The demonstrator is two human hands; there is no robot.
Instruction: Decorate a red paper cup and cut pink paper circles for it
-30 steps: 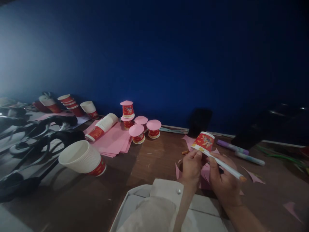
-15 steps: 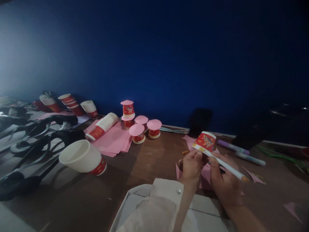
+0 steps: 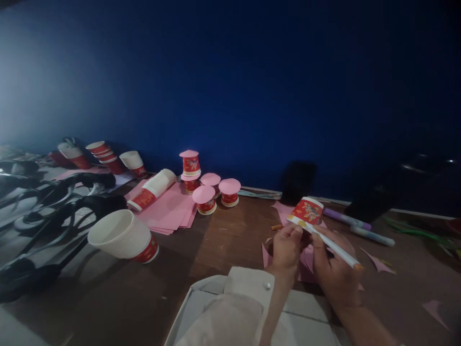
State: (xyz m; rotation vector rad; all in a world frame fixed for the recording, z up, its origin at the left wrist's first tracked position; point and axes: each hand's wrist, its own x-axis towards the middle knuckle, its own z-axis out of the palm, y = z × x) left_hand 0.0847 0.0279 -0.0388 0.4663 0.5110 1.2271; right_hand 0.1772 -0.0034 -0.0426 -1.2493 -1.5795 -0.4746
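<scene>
My left hand (image 3: 286, 251) pinches a short red paper cup (image 3: 308, 210) by its lower rim, thumb and fingers closed. The cup is tilted, with a printed picture on its side and yellow colour along part of its white band. In my right hand (image 3: 335, 274) is a white marker (image 3: 338, 249) with an orange end pointing back toward me. Its front end meets the cup's band; the exact tip is hard to make out. Beneath both hands lie pink paper scraps (image 3: 306, 269), partly hidden.
Several small red cups with pink paper discs (image 3: 229, 186) stand at the back. Left of them are pink sheets (image 3: 173, 211), stacked paper cups (image 3: 124, 235) and black headphones (image 3: 86, 202). Capped markers (image 3: 347, 218) lie beyond my right hand. A white box (image 3: 306, 307) is nearest me.
The marker's rear end has shifted slightly left, its front staying at the cup's band. My left hand keeps nearly the same hold on the cup.
</scene>
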